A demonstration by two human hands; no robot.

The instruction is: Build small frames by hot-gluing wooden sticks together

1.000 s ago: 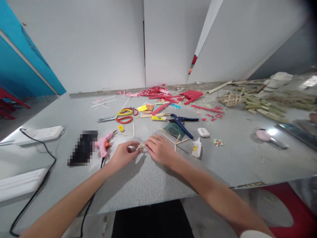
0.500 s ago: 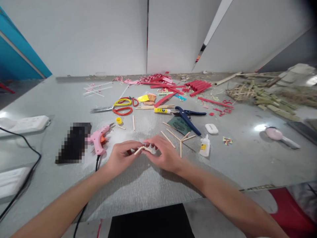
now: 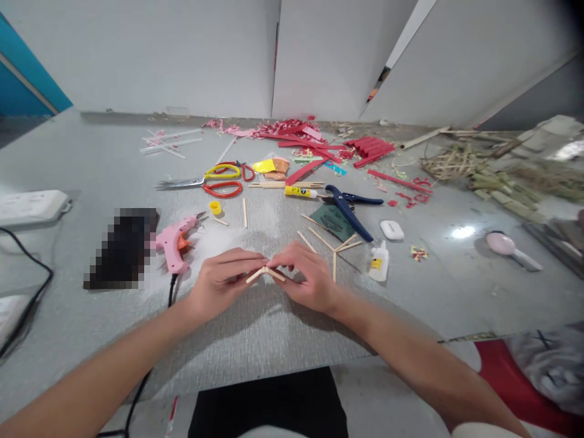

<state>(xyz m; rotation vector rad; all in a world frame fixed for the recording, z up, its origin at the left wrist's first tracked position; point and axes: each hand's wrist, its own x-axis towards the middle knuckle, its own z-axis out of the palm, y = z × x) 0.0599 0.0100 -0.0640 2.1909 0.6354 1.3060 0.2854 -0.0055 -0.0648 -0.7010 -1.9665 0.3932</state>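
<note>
Grey counter [image 3: 91,164], two hands pinching thin sticks at mid-frame.

Left hand [image 3: 219,285] and right hand [image 3: 306,278] meet at centre, fingertips closed on two small wooden sticks [image 3: 265,274] joined in a shallow peak just above the counter. Left of them lies a pink glue gun [image 3: 172,243]; to the right, more sticks [image 3: 335,248], a white glue bottle [image 3: 378,263], and blue pliers [image 3: 349,210] above.

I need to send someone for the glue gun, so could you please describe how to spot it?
On the grey table, look just beyond the left hand. The pink plastic glue gun lies there beside a blurred dark block. It alone is pink with an orange trigger and a black cord.
</note>
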